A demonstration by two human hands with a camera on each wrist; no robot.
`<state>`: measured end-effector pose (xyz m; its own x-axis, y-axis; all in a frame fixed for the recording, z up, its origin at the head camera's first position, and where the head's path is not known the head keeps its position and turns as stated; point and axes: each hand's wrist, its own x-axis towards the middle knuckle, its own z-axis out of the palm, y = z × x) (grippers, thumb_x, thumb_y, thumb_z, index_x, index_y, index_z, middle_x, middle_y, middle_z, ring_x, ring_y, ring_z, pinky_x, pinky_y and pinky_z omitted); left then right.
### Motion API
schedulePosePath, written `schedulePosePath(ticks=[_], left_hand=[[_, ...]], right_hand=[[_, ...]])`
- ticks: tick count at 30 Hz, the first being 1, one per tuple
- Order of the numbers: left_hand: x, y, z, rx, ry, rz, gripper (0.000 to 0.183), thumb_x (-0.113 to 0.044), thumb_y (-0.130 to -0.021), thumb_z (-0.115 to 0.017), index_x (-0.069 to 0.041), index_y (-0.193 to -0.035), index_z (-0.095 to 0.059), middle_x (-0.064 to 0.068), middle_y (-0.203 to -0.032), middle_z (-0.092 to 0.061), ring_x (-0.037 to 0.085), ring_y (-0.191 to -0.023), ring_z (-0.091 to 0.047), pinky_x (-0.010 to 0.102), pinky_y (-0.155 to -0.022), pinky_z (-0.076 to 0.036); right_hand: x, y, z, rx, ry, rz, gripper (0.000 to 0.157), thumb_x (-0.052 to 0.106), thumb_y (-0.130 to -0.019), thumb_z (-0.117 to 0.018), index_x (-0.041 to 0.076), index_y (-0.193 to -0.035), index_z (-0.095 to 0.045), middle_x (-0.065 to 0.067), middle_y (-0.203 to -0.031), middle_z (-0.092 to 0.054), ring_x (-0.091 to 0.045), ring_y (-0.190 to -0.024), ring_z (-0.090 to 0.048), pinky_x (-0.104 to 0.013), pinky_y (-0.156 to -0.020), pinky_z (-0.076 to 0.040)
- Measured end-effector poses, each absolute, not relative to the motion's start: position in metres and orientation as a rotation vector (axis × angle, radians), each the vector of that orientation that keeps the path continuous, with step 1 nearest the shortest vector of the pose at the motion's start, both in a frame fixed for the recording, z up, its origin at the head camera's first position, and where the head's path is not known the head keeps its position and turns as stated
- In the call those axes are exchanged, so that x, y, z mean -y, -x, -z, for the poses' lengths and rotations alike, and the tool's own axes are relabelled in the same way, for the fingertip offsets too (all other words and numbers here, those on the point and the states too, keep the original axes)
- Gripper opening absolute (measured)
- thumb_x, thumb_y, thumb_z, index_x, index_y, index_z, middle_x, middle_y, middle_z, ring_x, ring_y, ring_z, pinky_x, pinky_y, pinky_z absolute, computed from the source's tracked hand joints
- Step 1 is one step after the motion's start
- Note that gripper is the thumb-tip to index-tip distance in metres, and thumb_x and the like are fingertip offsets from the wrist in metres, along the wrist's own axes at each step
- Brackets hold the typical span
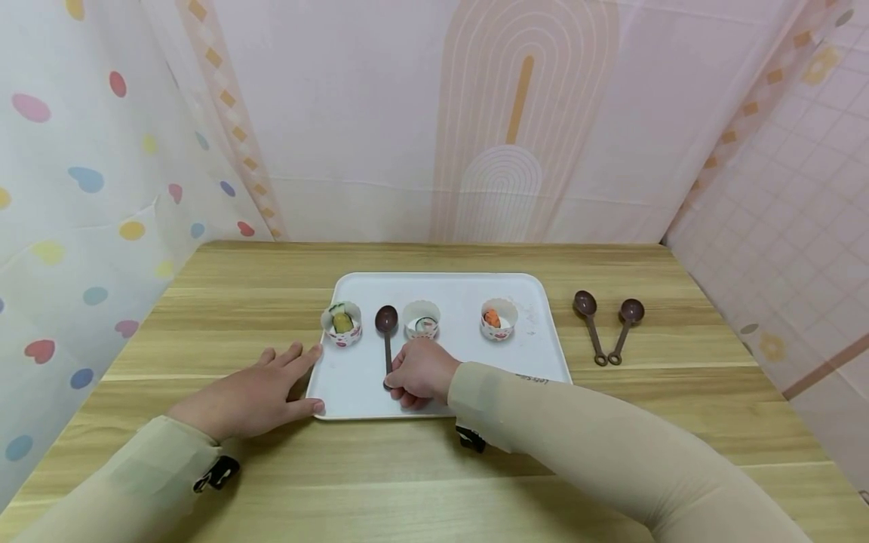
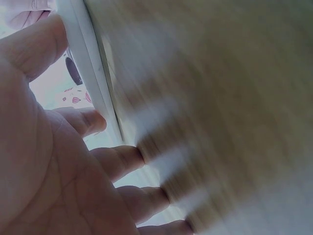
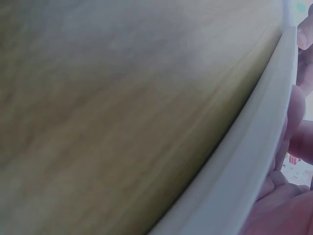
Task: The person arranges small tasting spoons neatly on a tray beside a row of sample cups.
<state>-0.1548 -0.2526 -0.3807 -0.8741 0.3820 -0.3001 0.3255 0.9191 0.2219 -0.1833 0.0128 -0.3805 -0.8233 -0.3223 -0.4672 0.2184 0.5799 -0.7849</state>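
Note:
On a white tray (image 1: pixel 448 381), my right hand (image 1: pixel 422 371) pinches the handle end of a brown measuring spoon (image 1: pixel 387 320), whose bowl points away from me. The spoon lies between two patterned paper cups: the left cup (image 1: pixel 344 337) has green and yellowish pieces in it, and the middle cup (image 1: pixel 422 311) holds a small white-and-green round piece. Farther right stands a third paper cup (image 1: pixel 498 332) with an orange-topped piece inside. My left hand (image 1: pixel 254 394) rests with fingers spread at the tray's left edge, and its thumb touches the near-left corner.
Two more brown measuring spoons, a left one (image 1: pixel 589 326) and a right one (image 1: pixel 626 329), lie on the wooden table (image 1: pixel 434 483) right of the tray. Patterned curtains (image 1: pixel 366 121) hang behind the table and along both sides.

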Motion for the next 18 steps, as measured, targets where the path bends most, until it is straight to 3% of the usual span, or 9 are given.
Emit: schedulePosePath(ticks=[18], left_hand=[[0.2518, 0.1547, 0.3806, -2.741, -0.515, -0.224, 0.101, -0.074, -0.095, -0.058, -0.008, -0.167, -0.029, 0.038, -0.165, -0.028, 0.075, -0.142, -0.026, 0.079, -0.105, -0.039]], right_hand=[[-0.0107, 0.1825, 0.3817, -2.272, 0.062, 1.179, 0.019, 0.007, -0.098, -0.072, 0.005, -0.081, -0.065, -0.002, -0.062, -0.065, -0.010, -0.050, -0.060, -0.021, -0.046, -0.049]])
